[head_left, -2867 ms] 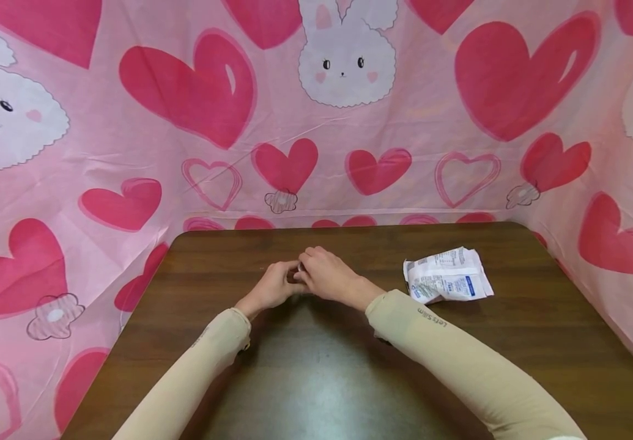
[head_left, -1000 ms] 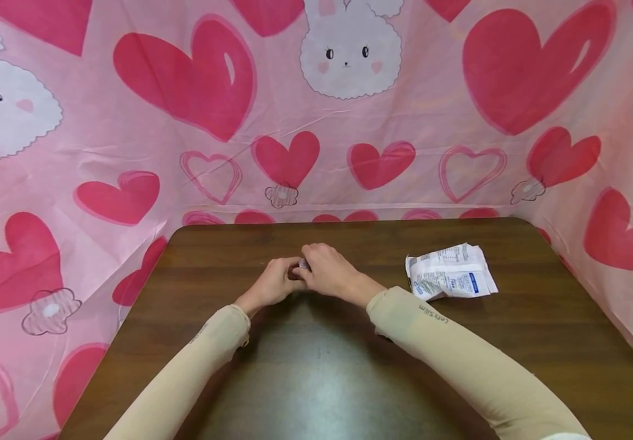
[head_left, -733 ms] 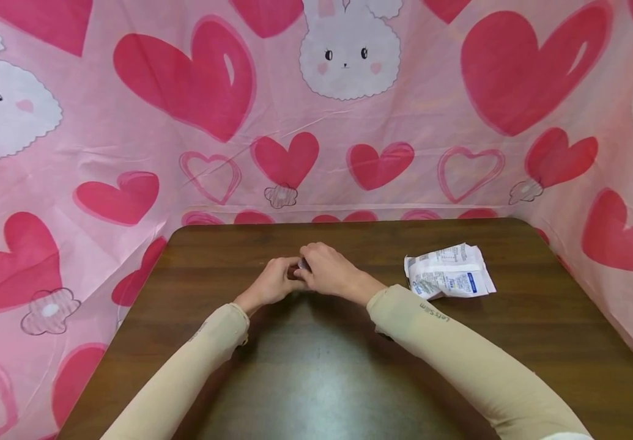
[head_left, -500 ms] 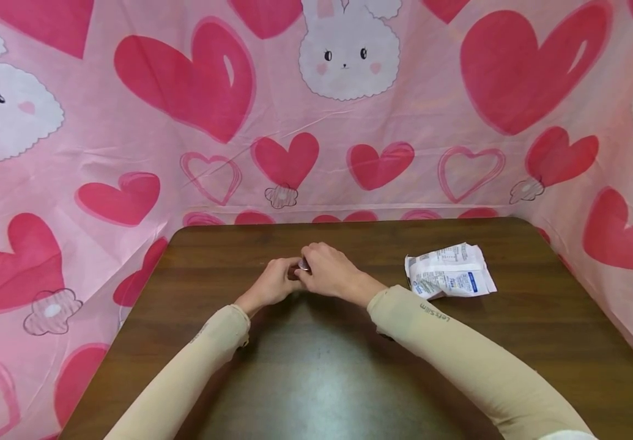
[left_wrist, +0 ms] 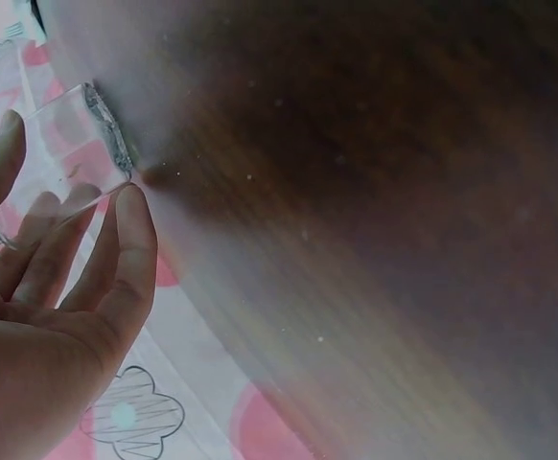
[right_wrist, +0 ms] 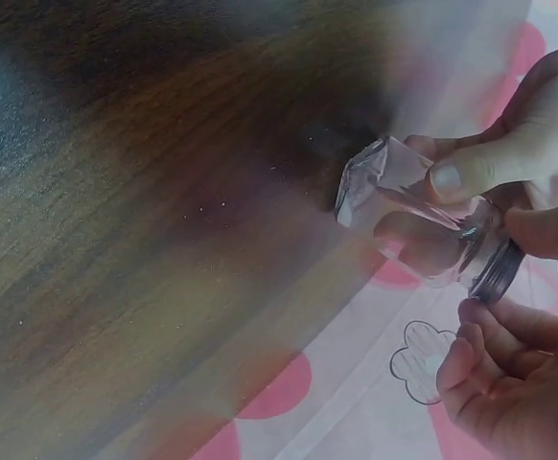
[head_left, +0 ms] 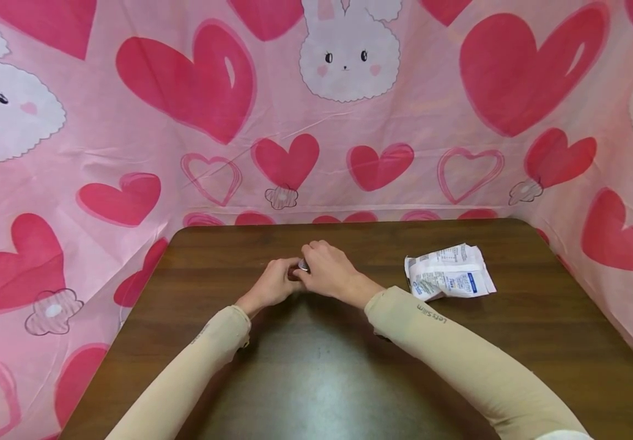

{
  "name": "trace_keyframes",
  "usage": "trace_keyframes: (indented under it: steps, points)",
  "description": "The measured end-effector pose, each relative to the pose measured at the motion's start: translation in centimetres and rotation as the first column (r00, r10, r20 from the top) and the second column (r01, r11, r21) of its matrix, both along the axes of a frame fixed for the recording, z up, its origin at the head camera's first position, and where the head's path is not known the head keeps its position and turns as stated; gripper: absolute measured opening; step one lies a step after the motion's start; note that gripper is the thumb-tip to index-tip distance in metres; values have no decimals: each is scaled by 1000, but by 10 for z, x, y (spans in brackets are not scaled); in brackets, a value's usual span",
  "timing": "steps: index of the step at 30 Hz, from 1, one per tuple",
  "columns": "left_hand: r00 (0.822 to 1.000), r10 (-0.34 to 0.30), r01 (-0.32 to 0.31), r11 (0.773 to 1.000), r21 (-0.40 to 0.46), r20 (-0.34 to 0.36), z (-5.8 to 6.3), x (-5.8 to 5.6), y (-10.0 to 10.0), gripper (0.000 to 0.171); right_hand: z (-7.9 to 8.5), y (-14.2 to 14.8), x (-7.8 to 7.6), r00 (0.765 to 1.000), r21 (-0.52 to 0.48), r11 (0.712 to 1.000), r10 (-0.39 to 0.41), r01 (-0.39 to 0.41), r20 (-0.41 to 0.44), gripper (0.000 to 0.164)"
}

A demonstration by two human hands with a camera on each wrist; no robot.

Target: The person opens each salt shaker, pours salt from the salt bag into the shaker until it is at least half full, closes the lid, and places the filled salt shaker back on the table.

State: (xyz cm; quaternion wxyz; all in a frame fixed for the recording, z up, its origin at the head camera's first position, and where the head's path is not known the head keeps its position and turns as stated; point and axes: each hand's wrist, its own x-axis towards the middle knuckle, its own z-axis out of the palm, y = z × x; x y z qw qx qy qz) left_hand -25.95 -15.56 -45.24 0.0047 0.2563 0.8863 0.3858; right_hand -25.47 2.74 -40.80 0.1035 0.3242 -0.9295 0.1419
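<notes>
Over the table [head_left: 316, 366], toward its far edge: clear glass jar [right_wrist: 404, 201] was between both hands, touching each.
Jar axis: tilted, base at 10 o'clock, lid [right_wrist: 497, 275] at 4, seen from the right wrist.
Left hand [head_left: 274, 282]: wrapped on the jar's body, jar at its 2 o'clock.
Right hand [head_left: 328, 272]: pinched the lid, nearer that end, jar at its 9; couldn't tell if the lid was loose.
Packet [head_left: 450, 272]: lay at right hand's 3.
</notes>
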Motion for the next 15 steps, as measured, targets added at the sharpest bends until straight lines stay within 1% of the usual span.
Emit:
trace_keyframes:
  steps: [4, 7, 10, 15]
  points:
    - [1000, 0, 0, 1000, 13, 3, -2, 0, 0, 24, 0, 0, 0, 1000, -11, 1000, 16, -15, 5, 25]
    - [1000, -3, 3, 1000, 19, 6, -2, 0, 0, 25, -1, -1, 1, 1000, -16, 1000, 11, -11, -1, 22]
    - [1000, -8, 8, 1000, 17, -6, -2, 0, 0, 26, -1, -2, 2, 1000, -10, 1000, -11, 11, -18, 26]
    - [1000, 1, -1, 1000, -2, -26, -3, 0, 0, 29, -3, -3, 3, 997, 3, 998, -68, 69, -37, 38]
